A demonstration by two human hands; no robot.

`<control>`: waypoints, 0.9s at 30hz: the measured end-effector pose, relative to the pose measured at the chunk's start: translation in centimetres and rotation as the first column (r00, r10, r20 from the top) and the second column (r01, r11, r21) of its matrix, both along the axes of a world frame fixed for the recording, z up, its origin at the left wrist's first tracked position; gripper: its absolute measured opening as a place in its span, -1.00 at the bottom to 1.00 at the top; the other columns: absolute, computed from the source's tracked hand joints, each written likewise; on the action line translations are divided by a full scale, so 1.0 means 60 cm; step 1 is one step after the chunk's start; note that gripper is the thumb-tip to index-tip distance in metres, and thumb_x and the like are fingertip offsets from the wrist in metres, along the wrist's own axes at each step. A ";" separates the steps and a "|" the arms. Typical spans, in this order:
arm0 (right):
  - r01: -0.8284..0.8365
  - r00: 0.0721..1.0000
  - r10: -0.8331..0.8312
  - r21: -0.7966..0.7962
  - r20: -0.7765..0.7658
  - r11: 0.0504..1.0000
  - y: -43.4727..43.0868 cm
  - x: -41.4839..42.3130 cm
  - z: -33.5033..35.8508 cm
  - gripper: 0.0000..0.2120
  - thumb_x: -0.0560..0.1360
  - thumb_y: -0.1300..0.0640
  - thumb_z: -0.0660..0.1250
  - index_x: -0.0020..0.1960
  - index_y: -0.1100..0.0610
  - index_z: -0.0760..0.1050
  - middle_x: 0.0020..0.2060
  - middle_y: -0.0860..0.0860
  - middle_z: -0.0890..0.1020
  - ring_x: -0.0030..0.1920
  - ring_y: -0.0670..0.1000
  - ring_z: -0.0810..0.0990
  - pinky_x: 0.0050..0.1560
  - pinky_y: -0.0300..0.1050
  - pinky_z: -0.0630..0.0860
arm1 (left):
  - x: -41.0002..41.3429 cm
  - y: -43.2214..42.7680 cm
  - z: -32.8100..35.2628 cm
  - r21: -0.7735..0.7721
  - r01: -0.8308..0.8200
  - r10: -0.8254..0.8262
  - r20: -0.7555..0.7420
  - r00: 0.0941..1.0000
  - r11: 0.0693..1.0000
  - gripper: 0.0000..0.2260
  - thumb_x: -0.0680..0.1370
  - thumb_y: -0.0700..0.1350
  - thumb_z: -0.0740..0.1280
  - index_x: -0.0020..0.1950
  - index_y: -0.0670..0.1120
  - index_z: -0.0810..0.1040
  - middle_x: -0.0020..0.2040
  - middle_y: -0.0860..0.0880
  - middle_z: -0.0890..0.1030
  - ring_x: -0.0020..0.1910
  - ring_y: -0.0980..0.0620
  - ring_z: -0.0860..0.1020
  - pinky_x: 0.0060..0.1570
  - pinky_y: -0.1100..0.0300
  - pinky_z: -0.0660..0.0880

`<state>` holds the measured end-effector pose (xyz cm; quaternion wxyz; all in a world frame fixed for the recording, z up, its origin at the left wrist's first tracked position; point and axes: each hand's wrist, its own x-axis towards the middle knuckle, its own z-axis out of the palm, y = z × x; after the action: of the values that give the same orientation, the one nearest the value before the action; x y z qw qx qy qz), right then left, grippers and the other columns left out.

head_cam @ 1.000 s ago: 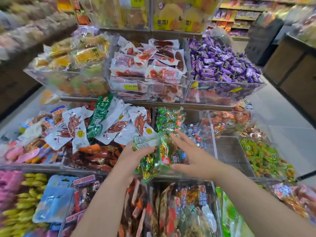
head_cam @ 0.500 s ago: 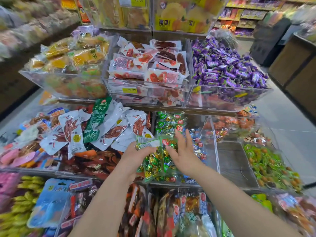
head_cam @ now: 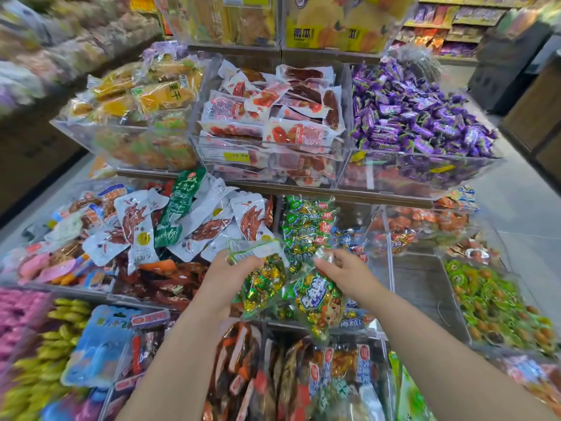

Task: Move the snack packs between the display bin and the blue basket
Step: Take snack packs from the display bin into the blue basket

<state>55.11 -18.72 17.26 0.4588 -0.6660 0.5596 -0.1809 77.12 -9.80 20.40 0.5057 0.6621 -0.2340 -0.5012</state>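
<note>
My left hand (head_cam: 226,276) grips a clear green snack pack of gold-wrapped sweets (head_cam: 262,279) by its top edge, over the front of the clear display bin (head_cam: 384,268). My right hand (head_cam: 344,270) pinches the top of a second green snack pack (head_cam: 318,302), which hangs tilted beside the first. More of the same green packs (head_cam: 308,226) stand in the bin behind both hands. No blue basket is in view.
Clear bins surround the hands: white meat-snack packs (head_cam: 194,223) to the left, small green-and-orange sweets (head_cam: 491,302) to the right, purple sweets (head_cam: 419,117) and red-and-white packs (head_cam: 273,117) on the tier above. Dark packets (head_cam: 273,375) fill the bins below my forearms.
My right hand has gone from lying flat against the bundle to pinching one pack and drawing it down and right, apart from the pack in my left hand.
</note>
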 end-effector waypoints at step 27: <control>-0.387 0.888 0.230 -0.379 -0.398 0.841 0.043 0.021 -0.069 -0.39 0.42 0.04 0.45 0.38 0.06 0.27 0.15 0.03 0.35 0.16 0.03 0.38 0.12 -0.17 0.38 | 0.032 0.009 0.005 -0.068 -0.098 0.097 -0.023 0.995 0.993 -0.24 0.36 -0.04 0.53 0.47 -0.03 0.24 0.46 -0.06 0.33 0.36 -0.11 0.33 0.30 -0.15 0.24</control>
<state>56.37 -16.16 13.11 0.2137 -0.8566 0.4562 -0.1110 79.05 -9.25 20.68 0.5543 0.6502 -0.2135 -0.4738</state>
